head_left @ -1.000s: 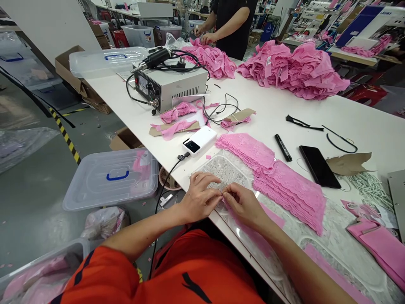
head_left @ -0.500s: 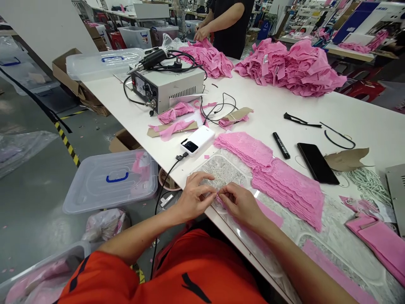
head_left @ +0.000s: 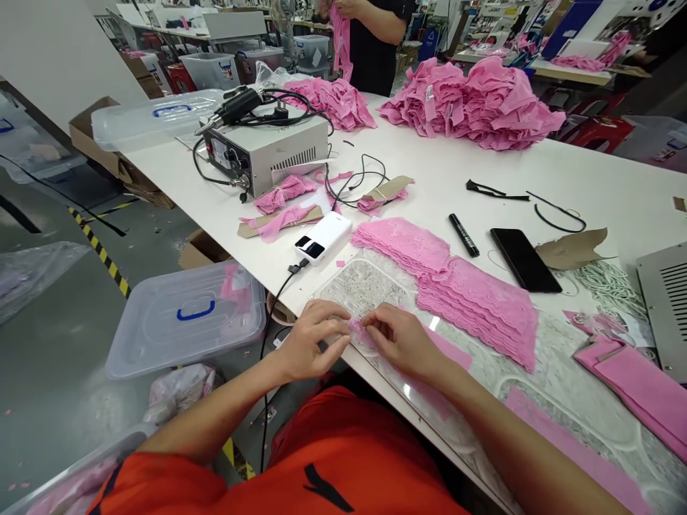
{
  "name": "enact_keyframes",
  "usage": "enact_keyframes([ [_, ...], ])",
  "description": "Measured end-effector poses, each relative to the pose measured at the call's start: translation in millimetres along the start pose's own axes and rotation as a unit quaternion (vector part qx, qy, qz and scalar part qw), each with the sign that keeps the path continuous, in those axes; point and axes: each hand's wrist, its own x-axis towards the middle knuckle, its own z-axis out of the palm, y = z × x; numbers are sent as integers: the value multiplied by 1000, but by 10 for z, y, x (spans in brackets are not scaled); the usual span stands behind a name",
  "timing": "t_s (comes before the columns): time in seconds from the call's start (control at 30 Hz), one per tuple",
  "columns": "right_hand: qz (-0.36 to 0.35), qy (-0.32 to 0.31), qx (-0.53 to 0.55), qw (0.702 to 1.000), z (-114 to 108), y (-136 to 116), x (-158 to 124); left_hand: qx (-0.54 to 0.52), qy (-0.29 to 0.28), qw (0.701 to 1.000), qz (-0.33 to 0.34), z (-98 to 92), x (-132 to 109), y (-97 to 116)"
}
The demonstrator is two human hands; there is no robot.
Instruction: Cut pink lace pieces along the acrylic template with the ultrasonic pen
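Observation:
Just above the near edge of the table, my left hand (head_left: 316, 339) is open, its thumb apart from the fingers. The fingertips are close to a small piece of pink lace (head_left: 358, 330). My right hand (head_left: 401, 339) is closed in a pinch at the right side of that lace; the fingers partly hide it. Behind my hands lies a clear, shallow tray (head_left: 406, 275) with tiny pale bits in it. To the right of the tray, pink lace panels (head_left: 477, 307) are stacked in overlapping layers. A flat pink fabric piece (head_left: 449, 350) lies beyond my right wrist.
A white power bank (head_left: 330, 232) with a black cable stands left of the stack. Further right are a black marker (head_left: 464, 234) and a phone (head_left: 526, 260). A grey machine box (head_left: 273, 154) and heaped pink garments (head_left: 477, 104) sit farther back. A co-worker (head_left: 373, 50) stands behind the table.
My left hand has opened and drawn slightly away from my right fingers, showing more lace between them. The co-worker has lifted a pink garment. The view has shifted slightly.

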Motion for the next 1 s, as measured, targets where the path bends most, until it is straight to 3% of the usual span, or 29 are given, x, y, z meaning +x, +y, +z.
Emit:
enact_keyframes([
  [0.1, 12, 48, 37, 998, -248, 45, -58, 55, -36, 996, 59, 6, -35, -42],
  [0.27, 80, 133, -47, 987, -577, 252, -370, 48, -62, 991, 112, 0, 59, -114],
  [0.43, 71, 102, -158, 980, -504, 262, -786, 104, -68, 991, 58, 55, 346, -185],
  [0.53, 33, 100, -220, 970, -413, 225, -978, 133, -113, 983, 51, 112, 482, -218],
  [0.63, 23, 102, -260, 960, -373, 229, -1112, 154, -151, 975, 54, 130, 539, -261],
  [0.73, 23, 116, -268, 956, -370, 226, -1202, 171, -150, 972, 52, 112, 550, -313],
  [1.0, -4, 146, -256, 956, -399, 147, -1339, 187, -218, 943, 166, 152, 511, -370],
])
